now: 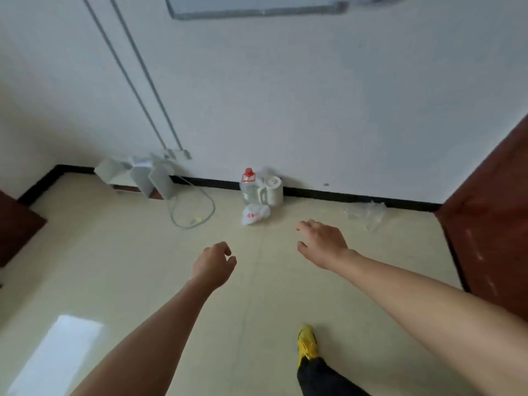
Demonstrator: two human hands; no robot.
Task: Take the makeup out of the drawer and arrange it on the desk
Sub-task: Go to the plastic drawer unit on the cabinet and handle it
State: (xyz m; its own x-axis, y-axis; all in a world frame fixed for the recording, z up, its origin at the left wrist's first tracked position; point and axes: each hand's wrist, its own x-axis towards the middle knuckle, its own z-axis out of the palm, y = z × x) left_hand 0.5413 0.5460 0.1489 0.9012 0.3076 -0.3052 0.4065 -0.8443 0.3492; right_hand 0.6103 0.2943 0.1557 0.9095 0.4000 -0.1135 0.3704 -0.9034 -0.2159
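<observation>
Nearest, 2 bare forearms stretch over the floor (137,252), a yellow shoe (307,340) under the right one. Neither makeup nor drawer is in view, so its direction from the hands cannot be told. The left hand (213,265) is loosely curled, the right hand (323,242) spread, both empty. Ahead between the 2 hands stands a bottle (249,187); dark wood (491,224) lies further right.

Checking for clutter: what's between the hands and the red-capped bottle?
Head view: a white plastic bag on the floor just in front of the bottle; otherwise the stretch is bare.
</observation>
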